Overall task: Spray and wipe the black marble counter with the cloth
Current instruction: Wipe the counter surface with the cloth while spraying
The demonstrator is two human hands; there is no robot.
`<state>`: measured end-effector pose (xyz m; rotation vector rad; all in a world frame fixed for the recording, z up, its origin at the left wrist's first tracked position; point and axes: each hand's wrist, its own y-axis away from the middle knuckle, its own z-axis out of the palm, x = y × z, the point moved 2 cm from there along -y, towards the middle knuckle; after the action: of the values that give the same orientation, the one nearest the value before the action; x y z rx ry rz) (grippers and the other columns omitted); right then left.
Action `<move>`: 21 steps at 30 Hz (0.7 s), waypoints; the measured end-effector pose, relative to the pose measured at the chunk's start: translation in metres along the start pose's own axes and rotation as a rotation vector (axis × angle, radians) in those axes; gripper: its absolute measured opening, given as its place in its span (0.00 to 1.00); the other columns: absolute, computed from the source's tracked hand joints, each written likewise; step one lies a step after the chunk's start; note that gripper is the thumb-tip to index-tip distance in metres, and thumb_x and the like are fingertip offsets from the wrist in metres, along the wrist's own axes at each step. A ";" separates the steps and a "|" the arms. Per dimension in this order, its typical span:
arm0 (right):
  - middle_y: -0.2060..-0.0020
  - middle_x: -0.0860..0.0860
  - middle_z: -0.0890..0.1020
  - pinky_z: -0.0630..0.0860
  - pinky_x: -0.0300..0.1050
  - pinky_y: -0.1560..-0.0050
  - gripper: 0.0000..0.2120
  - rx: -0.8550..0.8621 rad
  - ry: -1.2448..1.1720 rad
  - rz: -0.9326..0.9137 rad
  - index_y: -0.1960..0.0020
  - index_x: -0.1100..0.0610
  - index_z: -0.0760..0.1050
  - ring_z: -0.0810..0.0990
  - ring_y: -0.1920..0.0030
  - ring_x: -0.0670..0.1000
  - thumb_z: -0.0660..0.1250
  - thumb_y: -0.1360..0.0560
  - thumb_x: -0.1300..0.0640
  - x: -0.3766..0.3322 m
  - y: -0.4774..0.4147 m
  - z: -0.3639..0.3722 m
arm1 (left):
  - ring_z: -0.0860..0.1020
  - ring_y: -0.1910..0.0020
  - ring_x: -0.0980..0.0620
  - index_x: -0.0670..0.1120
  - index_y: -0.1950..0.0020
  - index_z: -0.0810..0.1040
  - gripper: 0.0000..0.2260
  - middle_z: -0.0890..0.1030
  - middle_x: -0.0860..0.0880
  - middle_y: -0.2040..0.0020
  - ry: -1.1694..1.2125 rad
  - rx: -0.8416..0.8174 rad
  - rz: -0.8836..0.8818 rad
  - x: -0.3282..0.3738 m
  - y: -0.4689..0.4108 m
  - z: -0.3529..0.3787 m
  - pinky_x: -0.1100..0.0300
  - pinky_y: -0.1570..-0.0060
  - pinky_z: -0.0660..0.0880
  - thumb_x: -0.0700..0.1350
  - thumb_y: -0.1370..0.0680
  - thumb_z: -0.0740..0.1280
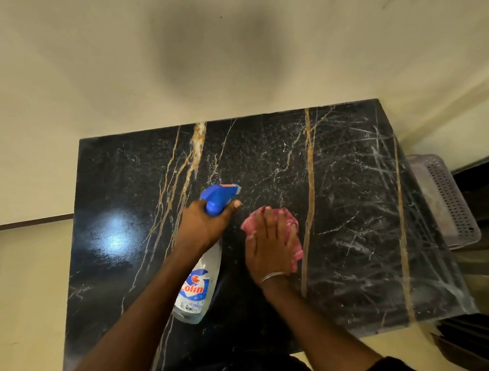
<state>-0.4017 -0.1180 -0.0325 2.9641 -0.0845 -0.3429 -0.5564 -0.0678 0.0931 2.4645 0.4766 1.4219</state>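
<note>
The black marble counter (335, 181) with gold and white veins fills the middle of the head view. My left hand (204, 225) grips the neck of a clear spray bottle (198, 285) with a blue trigger head, nozzle pointing away from me over the counter. To its right, my right hand (269, 240) lies flat with fingers spread on a pink cloth (293, 233), pressing it against the marble. Fine wet speckles and streaks show on the counter's middle and right side.
A cream wall (232, 59) rises behind the counter, with my head's shadow on it. A perforated grey plastic basket (445, 201) sits just past the counter's right edge. Dark shelving lies below at the lower right. A light glare shines on the counter's left part.
</note>
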 end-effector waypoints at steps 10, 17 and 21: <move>0.21 0.51 0.58 0.53 0.65 0.25 0.30 0.001 0.058 -0.216 0.21 0.50 0.57 0.51 0.21 0.56 0.54 0.21 0.45 0.037 0.003 -0.011 | 0.79 0.63 0.53 0.47 0.49 0.77 0.15 0.81 0.47 0.61 -0.016 0.014 0.021 -0.008 0.006 0.005 0.65 0.63 0.73 0.56 0.26 0.71; 0.22 0.52 0.61 0.53 0.66 0.26 0.30 0.056 0.075 0.087 0.22 0.51 0.60 0.55 0.22 0.58 0.53 0.23 0.46 0.088 -0.014 -0.023 | 0.80 0.60 0.51 0.46 0.46 0.76 0.16 0.81 0.46 0.58 -0.015 -0.010 0.050 -0.011 0.018 0.001 0.62 0.60 0.76 0.57 0.26 0.69; 0.21 0.54 0.58 0.52 0.68 0.26 0.30 0.043 0.064 0.081 0.21 0.53 0.56 0.52 0.21 0.60 0.51 0.21 0.46 0.049 0.008 -0.013 | 0.80 0.60 0.51 0.46 0.45 0.77 0.18 0.81 0.47 0.58 -0.013 -0.016 0.046 -0.020 0.026 0.002 0.59 0.57 0.77 0.58 0.27 0.70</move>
<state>-0.3518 -0.1273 -0.0297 3.0007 -0.2067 -0.2382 -0.5598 -0.0997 0.0867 2.4860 0.4067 1.4211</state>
